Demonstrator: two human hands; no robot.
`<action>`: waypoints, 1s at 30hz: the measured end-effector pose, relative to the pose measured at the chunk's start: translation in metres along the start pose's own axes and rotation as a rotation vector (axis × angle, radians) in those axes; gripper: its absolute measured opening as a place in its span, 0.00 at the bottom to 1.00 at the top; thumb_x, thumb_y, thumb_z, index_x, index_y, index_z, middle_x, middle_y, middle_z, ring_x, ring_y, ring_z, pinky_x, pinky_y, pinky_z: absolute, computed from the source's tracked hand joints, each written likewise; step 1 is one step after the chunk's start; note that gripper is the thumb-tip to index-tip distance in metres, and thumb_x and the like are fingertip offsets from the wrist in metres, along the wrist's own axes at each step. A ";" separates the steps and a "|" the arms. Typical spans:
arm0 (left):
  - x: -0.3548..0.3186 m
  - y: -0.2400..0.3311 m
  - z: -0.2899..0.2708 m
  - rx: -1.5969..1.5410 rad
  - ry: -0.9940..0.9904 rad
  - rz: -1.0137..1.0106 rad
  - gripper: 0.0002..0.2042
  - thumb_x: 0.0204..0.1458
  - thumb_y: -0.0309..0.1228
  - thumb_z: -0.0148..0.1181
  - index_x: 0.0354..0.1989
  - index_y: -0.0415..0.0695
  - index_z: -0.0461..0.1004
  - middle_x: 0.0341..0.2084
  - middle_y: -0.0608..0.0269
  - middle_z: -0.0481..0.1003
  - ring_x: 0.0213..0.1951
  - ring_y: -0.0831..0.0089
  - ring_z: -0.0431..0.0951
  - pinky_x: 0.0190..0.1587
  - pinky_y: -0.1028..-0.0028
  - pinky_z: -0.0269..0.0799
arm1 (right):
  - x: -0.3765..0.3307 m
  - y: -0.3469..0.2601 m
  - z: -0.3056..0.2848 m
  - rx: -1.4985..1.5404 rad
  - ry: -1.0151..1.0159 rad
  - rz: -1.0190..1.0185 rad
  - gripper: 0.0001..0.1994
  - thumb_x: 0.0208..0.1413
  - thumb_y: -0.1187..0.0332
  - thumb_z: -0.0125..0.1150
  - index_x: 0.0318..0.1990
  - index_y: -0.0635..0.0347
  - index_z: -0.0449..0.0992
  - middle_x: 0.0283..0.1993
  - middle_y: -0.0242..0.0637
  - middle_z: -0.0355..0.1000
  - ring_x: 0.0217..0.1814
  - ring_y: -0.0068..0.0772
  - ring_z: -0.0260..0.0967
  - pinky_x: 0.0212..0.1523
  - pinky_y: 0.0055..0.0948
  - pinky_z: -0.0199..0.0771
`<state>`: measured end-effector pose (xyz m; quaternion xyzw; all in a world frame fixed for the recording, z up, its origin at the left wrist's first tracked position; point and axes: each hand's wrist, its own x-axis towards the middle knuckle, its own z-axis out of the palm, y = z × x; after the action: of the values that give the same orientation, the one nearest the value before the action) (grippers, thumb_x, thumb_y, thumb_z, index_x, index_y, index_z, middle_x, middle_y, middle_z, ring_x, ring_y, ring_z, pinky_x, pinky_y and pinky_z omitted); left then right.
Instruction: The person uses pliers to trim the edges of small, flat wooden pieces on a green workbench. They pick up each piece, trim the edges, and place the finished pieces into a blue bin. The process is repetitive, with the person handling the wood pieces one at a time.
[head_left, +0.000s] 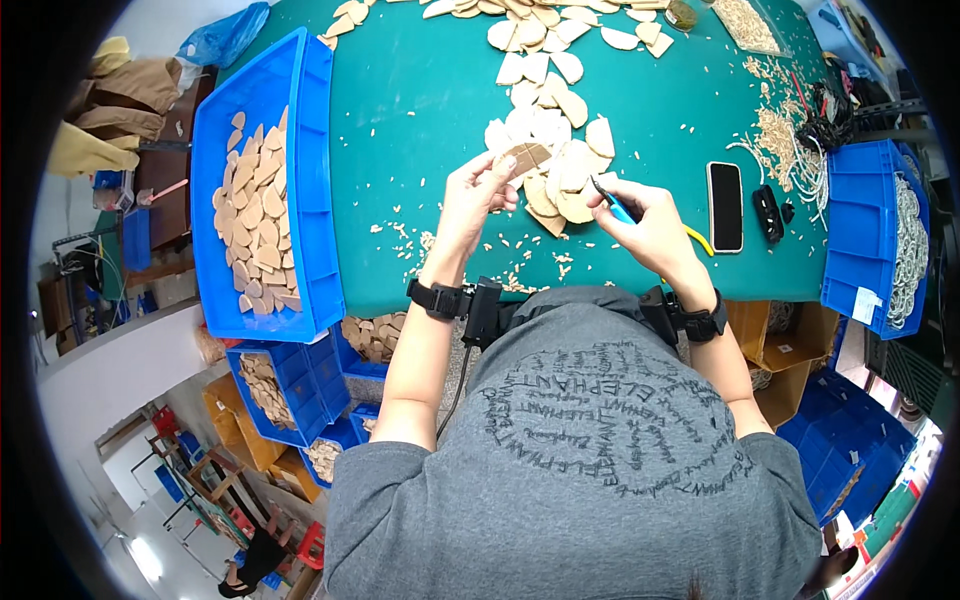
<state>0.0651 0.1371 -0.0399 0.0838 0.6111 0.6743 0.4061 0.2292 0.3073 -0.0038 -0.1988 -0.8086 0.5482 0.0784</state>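
My left hand [468, 205] pinches a flat tan piece [532, 155] with a dark line across it, between thumb and fingers, above the green table [420, 110]. In my right hand [645, 222] is a pair of pliers or cutters [618, 208] with blue and yellow handles. The dark jaws point toward the held piece and stand apart from it. Beyond and between both hands lies a heap of half-round tan pieces [568, 165], trailing away to the table's far edge. Small tan pegs or bits [520, 265] are scattered near my wrists.
A blue bin [318, 150] of tan pieces stands at the left. On the right lie a phone [725, 208], a small black device [769, 213] and a pile of tan pegs [778, 135]. Beyond them, another blue bin [862, 215] holds pale cord-like loops.
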 end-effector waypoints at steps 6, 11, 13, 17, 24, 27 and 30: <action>-0.032 0.018 0.023 -0.329 -0.166 0.087 0.16 0.54 0.29 0.59 0.48 0.32 0.73 0.45 0.52 0.75 0.44 0.69 0.77 0.48 0.73 0.75 | 0.004 -0.020 0.000 0.031 -0.074 0.095 0.11 0.49 0.66 0.62 0.38 0.63 0.78 0.29 0.38 0.76 0.30 0.22 0.71 0.35 0.25 0.71; -0.040 0.022 0.041 -0.020 -0.068 0.241 0.15 0.49 0.21 0.64 0.46 0.35 0.76 0.48 0.56 0.74 0.46 0.73 0.76 0.50 0.75 0.74 | 0.001 -0.016 0.000 0.080 -0.045 0.060 0.09 0.51 0.68 0.61 0.37 0.64 0.77 0.29 0.33 0.74 0.30 0.19 0.67 0.35 0.22 0.69; -0.046 0.026 0.043 -0.006 -0.046 0.229 0.16 0.46 0.19 0.65 0.46 0.36 0.76 0.48 0.56 0.74 0.46 0.73 0.75 0.49 0.75 0.74 | 0.000 -0.016 -0.001 0.123 -0.046 0.070 0.08 0.53 0.71 0.60 0.37 0.66 0.75 0.31 0.28 0.72 0.34 0.15 0.65 0.38 0.19 0.68; -0.052 0.028 0.048 0.032 -0.051 0.314 0.15 0.45 0.17 0.66 0.44 0.37 0.78 0.49 0.55 0.73 0.46 0.72 0.75 0.47 0.76 0.75 | 0.002 -0.022 -0.006 0.098 -0.079 0.089 0.09 0.53 0.71 0.60 0.39 0.67 0.74 0.33 0.28 0.72 0.37 0.15 0.66 0.42 0.18 0.67; -0.053 0.028 0.049 0.163 -0.086 0.434 0.14 0.48 0.21 0.65 0.45 0.38 0.78 0.50 0.55 0.72 0.45 0.72 0.77 0.46 0.76 0.77 | 0.003 -0.024 -0.009 0.131 -0.088 0.065 0.11 0.53 0.72 0.61 0.42 0.68 0.75 0.35 0.29 0.72 0.39 0.16 0.67 0.45 0.19 0.67; -0.054 0.029 0.049 0.185 -0.078 0.440 0.13 0.48 0.22 0.65 0.44 0.38 0.78 0.50 0.55 0.72 0.45 0.72 0.77 0.46 0.75 0.77 | 0.005 -0.020 -0.010 0.095 -0.058 0.011 0.11 0.51 0.68 0.61 0.40 0.66 0.76 0.30 0.32 0.73 0.33 0.17 0.66 0.38 0.21 0.68; -0.053 0.027 0.049 0.189 -0.069 0.437 0.13 0.48 0.21 0.65 0.44 0.38 0.78 0.49 0.55 0.73 0.45 0.72 0.76 0.46 0.75 0.76 | 0.005 -0.020 -0.010 0.068 -0.037 -0.021 0.11 0.50 0.66 0.61 0.38 0.65 0.76 0.27 0.34 0.72 0.29 0.18 0.64 0.34 0.22 0.68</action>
<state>0.1176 0.1417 0.0166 0.2747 0.6245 0.6827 0.2616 0.2231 0.3114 0.0179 -0.1770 -0.7929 0.5781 0.0758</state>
